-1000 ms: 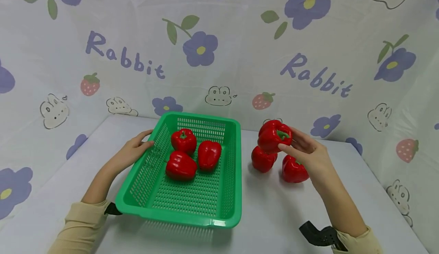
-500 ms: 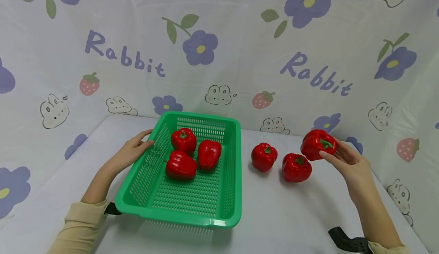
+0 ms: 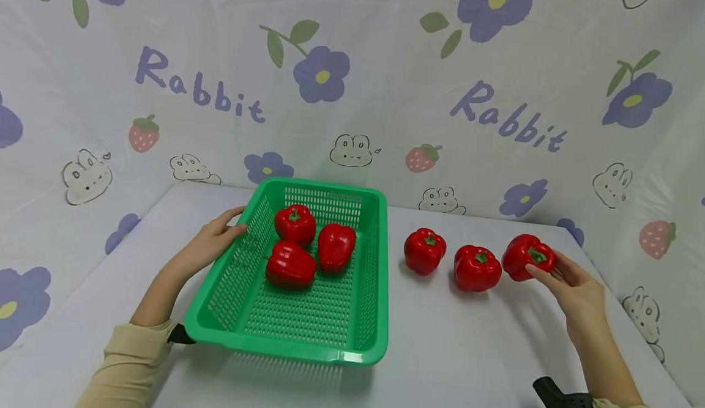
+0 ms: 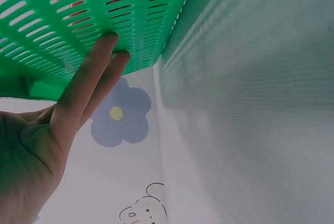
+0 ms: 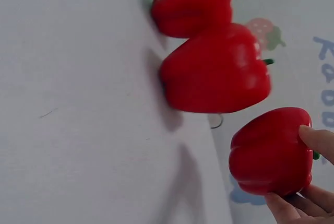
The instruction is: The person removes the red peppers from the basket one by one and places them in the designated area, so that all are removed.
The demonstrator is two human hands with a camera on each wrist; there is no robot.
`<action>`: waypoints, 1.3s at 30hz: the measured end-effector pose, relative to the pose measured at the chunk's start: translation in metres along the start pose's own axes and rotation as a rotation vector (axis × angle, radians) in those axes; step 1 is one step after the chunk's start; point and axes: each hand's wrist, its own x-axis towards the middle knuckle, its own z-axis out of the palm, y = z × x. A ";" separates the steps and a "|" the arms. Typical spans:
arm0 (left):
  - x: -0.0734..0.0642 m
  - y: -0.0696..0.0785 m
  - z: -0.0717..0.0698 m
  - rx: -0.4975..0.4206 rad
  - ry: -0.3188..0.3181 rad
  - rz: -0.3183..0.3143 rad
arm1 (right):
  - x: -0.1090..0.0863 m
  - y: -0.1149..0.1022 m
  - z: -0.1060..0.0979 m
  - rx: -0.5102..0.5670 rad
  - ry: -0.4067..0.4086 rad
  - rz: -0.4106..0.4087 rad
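My right hand [image 3: 578,292] grips a red bell pepper [image 3: 527,257], thumb near its green stem and fingers on the far side. In the right wrist view, this bell pepper [image 5: 271,151] hangs a little above the table, its shadow apart from it. Two more red bell peppers, one in the middle [image 3: 477,268] and one further left [image 3: 425,251], stand on the table in a row with it. The left hand [image 3: 206,246] rests at the left rim of a green plastic basket [image 3: 380,285]; in the left wrist view its straight fingers [image 4: 86,78] touch the slotted outer wall.
Inside the basket lie three red bell peppers: an upright one [image 3: 295,226], one on its side [image 3: 290,265] and one at the right [image 3: 336,248]. Behind the white table [image 3: 440,347] hangs a patterned cloth [image 3: 385,90].
The right hand has carried its bell pepper rightward and then down, from above the left loose bell pepper to the right end of the row. The left hand and basket have stayed put.
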 end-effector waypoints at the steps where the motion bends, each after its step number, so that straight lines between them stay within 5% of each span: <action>1: 0.000 0.000 0.000 0.004 0.001 0.001 | 0.002 0.004 0.001 -0.031 0.007 0.014; 17: 0.000 0.000 0.000 -0.002 -0.001 0.000 | 0.018 0.033 0.006 -0.153 -0.046 0.030; 22: 0.001 -0.001 0.001 -0.002 0.000 -0.001 | 0.007 0.022 0.013 -0.174 -0.051 0.027; 28: 0.000 0.001 0.001 0.001 -0.004 0.015 | -0.004 0.008 0.025 -0.210 0.050 -0.045; 39: 0.000 0.000 0.001 0.003 0.004 0.012 | -0.030 -0.048 0.067 -0.095 0.055 -0.188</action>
